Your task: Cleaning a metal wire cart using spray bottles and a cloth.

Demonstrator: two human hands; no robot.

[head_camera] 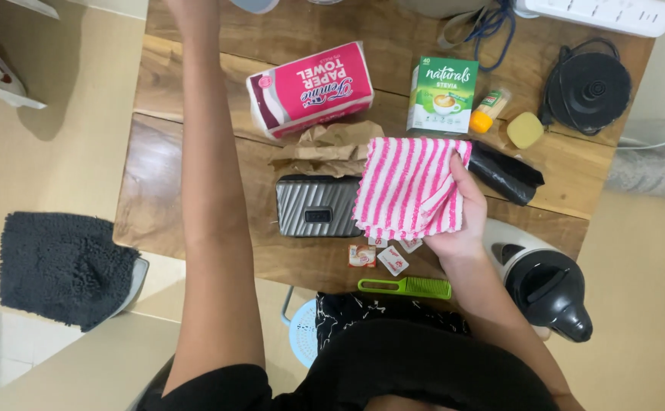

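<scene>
Pink-striped cloth [408, 186] sits folded in the right hand [458, 221], whose fingers pinch its right edge, just right of the grey ribbed case [317, 205] on the table [195, 152]. Left hand reaches beyond view past the case; its grip cannot be told.

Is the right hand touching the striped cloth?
Touching. The head view shows the right hand gripping the pink-and-white striped cloth at its right edge, thumb on top.
</scene>
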